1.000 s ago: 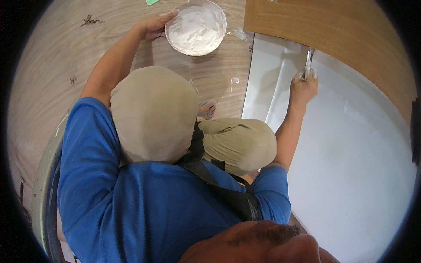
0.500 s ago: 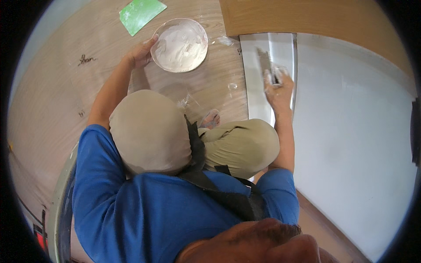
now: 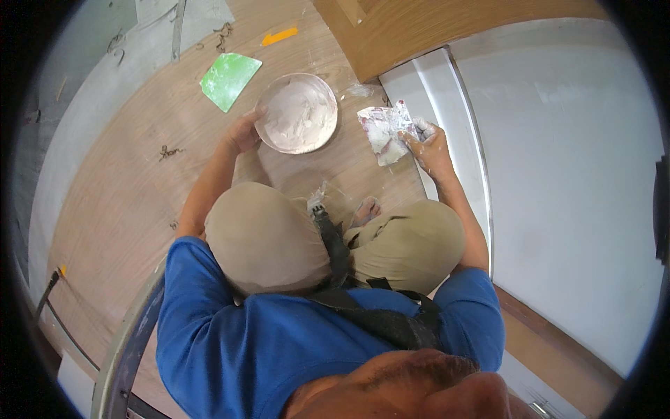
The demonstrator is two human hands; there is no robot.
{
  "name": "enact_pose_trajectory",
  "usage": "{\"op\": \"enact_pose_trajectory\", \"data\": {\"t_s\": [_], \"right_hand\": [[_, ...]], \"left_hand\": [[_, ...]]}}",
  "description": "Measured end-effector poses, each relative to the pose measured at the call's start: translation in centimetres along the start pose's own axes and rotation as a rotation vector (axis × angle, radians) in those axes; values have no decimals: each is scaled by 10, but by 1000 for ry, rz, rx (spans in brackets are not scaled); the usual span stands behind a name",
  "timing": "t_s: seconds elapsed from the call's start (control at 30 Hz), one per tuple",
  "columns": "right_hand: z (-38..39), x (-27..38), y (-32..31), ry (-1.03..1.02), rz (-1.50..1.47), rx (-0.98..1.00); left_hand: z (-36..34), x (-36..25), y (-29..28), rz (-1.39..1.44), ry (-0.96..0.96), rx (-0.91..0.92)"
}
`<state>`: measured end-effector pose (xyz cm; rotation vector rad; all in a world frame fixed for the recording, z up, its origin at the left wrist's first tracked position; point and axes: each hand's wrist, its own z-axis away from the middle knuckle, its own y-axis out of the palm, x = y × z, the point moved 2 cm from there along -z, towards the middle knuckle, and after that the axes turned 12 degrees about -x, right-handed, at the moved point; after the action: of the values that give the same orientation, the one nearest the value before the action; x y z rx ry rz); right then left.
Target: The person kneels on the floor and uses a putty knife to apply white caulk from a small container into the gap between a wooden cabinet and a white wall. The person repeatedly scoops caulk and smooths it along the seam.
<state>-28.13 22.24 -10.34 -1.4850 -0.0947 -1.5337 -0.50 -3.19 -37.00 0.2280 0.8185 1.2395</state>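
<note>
My left hand point(image 3: 244, 133) grips the left rim of a round bowl point(image 3: 299, 85) of whitish putty, fingers partly hidden by the rim. A flat putty spreader point(image 3: 385, 133), smeared white with reddish-purple patches, is pinched in my right hand point(image 3: 427, 145). Its broad face shows, and it is to the right of the bowl, apart from it. White residue coats the fingers of my right hand. Beyond the bowl, to its left, a green flat sheet point(image 3: 231, 80) with white smears lies on the wood-look floor point(image 3: 118, 202).
To my right runs a white frame strip point(image 3: 457, 105) beside a large pale panel point(image 3: 558, 153). A wooden panel point(image 3: 412, 28) spans the far right. An orange arrow-shaped marker point(image 3: 279, 36) lies beyond the green sheet. At lower left are a curved metal rail point(image 3: 118, 356) and a dark cable point(image 3: 70, 335).
My right hand has drawn the spreader from the white strip toward the bowl, turning its broad face into view. The whole view has shifted, showing more floor at the far left.
</note>
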Motion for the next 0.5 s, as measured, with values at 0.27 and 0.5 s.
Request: {"op": "enact_pose_trajectory", "data": {"t_s": [0.27,0.5], "right_hand": [[-1,2,7,-10,-268,-15],[-1,-8,1,94,-385,-23]], "left_hand": [[14,-4,24,-7,74,-24],[13,-3,32,80,80,-15]]}}
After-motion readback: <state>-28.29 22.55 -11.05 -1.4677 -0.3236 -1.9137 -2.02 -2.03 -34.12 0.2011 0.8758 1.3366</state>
